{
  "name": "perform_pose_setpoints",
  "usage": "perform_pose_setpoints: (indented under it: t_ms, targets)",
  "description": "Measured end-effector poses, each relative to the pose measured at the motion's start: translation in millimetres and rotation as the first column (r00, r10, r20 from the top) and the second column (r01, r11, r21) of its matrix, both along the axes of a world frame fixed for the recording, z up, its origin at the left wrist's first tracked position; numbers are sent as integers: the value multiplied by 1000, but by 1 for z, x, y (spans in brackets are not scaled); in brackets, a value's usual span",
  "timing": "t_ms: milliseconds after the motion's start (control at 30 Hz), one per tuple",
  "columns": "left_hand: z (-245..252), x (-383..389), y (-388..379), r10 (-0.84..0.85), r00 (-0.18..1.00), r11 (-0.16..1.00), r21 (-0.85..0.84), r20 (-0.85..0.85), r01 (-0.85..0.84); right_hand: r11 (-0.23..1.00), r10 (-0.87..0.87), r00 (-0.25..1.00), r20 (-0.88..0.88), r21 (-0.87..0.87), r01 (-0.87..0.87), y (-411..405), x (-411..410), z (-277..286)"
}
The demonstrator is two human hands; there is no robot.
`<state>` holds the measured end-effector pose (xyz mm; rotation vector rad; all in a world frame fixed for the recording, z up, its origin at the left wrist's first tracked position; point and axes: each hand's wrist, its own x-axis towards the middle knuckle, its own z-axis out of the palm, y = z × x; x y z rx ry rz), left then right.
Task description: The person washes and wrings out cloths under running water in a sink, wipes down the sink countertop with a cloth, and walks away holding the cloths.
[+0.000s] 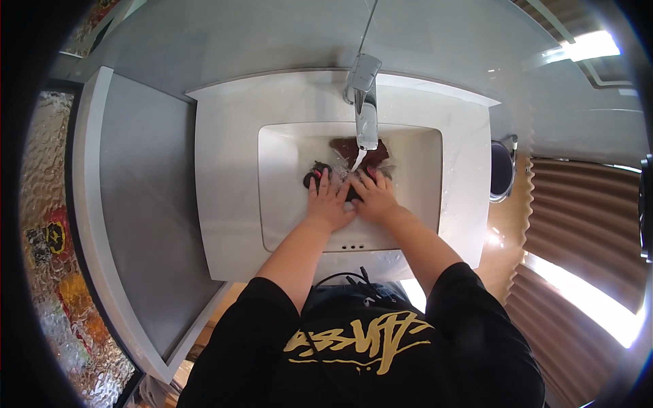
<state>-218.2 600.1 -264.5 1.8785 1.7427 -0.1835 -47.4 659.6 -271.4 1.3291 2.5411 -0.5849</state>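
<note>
A wet dark cloth item with pink patches (314, 176) lies bunched in the white sink basin (285, 224). My left hand (329, 201) rests on it from above, fingers spread and pointing to the faucet. Close on its right, my right hand (376, 198) presses on more of the dark, pink-marked material, its fingertips partly hidden by water. Whether those fingers grip the cloth is unclear. A chrome faucet (366, 120) pours a stream of water (359, 159) just beyond my hands. Under the spout is a dark reddish-brown patch (347, 148), cloth or coloured water.
The white countertop (229, 178) surrounds the basin, with water drops on its right side. A grey panel (153, 204) with a pale frame stands left. Brown pleated curtains (581, 204) and a dark oval object (501, 171) are on the right. Black cables (365, 283) hang before my shirt.
</note>
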Motion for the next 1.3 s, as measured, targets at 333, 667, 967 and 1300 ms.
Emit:
perform_pose_setpoints:
  t_ms: [333,667,967,1300]
  targets:
    - [-40,-33,29,412,687,783,153,598,-603,790,-613,734,-293,-256,558,31,-34,89]
    - [14,11,-8,419,-906,276,-959,55,69,947,-272,867,-417,-277,164,-48,-93,115]
    - [-33,11,11,689,-718,-17,-988,101,-154,831,-511,832,-214,-369,416,-17,-57,78]
    - [-3,-9,-4,873,297,488,-658,388,-573,885,-424,905,-30,-227,407,15,-22,14]
